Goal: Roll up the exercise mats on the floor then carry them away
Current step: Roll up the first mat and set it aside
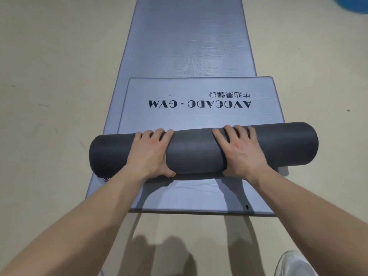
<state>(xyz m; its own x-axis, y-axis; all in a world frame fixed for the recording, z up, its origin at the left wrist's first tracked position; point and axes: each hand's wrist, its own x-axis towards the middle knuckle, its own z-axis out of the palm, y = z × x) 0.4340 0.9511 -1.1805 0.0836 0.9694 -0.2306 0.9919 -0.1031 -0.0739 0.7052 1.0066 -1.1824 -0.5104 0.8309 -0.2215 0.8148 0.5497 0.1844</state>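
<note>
A grey mat is mostly rolled into a dark cylinder [197, 150] lying crosswise. Its last flat end [199, 114], printed "AVOCADO · GYM", stretches away from the roll. My left hand [150, 154] grips the roll left of centre, fingers over the top and thumb under the near side. My right hand [241, 152] grips it the same way right of centre. This mat rests on a second grey mat [189, 40], which lies flat and runs away from me to the top of the frame.
Beige floor [49, 76] lies on both sides of the mats. A blue object [352, 5] sits at the top right corner. A white shoe [294, 263] shows at the bottom right. A small strap end [106, 179] pokes out under the roll's left end.
</note>
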